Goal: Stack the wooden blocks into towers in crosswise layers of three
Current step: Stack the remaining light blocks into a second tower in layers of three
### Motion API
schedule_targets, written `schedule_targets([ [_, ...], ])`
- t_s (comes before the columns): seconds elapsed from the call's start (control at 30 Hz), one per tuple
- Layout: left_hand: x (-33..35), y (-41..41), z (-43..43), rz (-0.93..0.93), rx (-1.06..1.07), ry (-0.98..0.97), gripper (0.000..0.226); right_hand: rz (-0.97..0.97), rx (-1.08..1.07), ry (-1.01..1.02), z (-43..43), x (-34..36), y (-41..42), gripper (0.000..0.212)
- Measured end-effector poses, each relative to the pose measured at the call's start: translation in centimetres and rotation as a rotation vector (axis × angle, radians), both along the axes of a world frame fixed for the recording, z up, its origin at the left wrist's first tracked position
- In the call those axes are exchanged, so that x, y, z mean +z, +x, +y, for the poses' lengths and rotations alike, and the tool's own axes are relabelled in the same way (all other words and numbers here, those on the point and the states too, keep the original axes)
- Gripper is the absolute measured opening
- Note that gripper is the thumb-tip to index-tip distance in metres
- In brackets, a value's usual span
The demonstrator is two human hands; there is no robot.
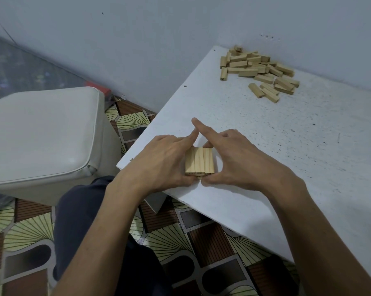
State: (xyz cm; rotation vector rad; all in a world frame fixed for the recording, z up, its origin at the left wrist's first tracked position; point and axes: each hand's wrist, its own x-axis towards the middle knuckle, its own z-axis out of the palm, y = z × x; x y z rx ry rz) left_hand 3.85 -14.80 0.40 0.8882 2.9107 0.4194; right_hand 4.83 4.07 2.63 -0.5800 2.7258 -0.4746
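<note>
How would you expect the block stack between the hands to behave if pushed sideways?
The stack looks like rigid wood, so it should slide, not bend. Low and wide, it seems unlikely to tip; loose layers may shift.

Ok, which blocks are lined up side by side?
The three blocks between the left hand and right hand; the others lie in a jumbled pile by the wall.
</note>
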Motion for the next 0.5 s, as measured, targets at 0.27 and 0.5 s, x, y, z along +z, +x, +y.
schedule_targets([
  [0.27, 0.01, 0.08, 0.02, -0.01, -0.006, 0.011, 0.103, 0.002, -0.001, 0.003, -0.01, 0.03, -0.11, 0.12],
  [0.5, -0.04, -0.06, 0.11, -0.009, -0.005, 0.004, 0.102, 0.001, 0.0, 0.0, 0.03, 0.0, -0.08, 0.119],
])
